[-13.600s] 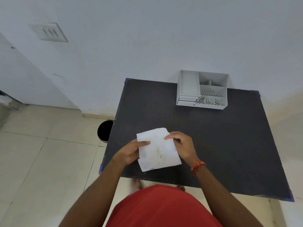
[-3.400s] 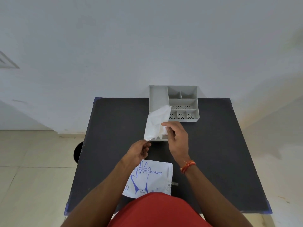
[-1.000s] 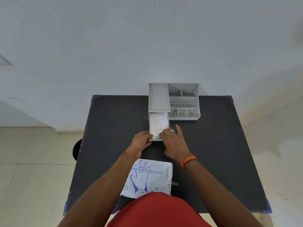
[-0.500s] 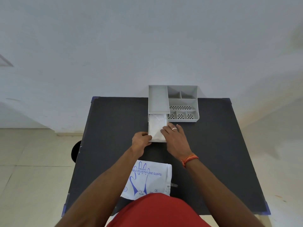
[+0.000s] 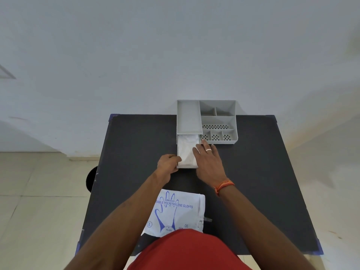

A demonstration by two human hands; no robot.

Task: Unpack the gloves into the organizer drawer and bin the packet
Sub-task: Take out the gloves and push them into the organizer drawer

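At frame centre, the gloves [image 5: 186, 151] lay in the pulled-out drawer [image 5: 187, 166] of the organizer [image 5: 218, 121]. Left hand [image 5: 168, 164] gripped the drawer's front corner; right hand [image 5: 209, 162] lay flat, fingers spread, on the gloves. The packet [image 5: 178, 213] rested lower centre on the table [image 5: 263, 172].

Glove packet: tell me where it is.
The glove packet lies flat at the black table's near edge, left of centre, between the forearms.

The packet [image 5: 175, 211], lying nearer the body than both hands' fingers, reads "EMBOSSED", "...SABLE POLYETHYLENE GLOVES", a circled "L" and "CE".
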